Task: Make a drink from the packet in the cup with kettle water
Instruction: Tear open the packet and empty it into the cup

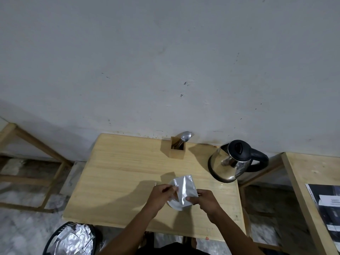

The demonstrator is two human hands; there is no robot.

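Both my hands hold a silver foil packet [184, 189] just above a white cup [173, 204] that stands near the front of the wooden table [119, 177]. My left hand [161, 196] pinches the packet's left edge. My right hand [206, 201] grips its lower right corner. The packet and my hands hide most of the cup, so its contents do not show. A steel kettle [230, 162] with a black lid and handle stands at the table's back right, apart from my hands.
A small wooden box [177, 150] with a spoon and a fork stands at the back edge by the wall. A black bin [73, 240] holding several foil packets sits on the floor at front left. A second table [312, 190] with papers is on the right.
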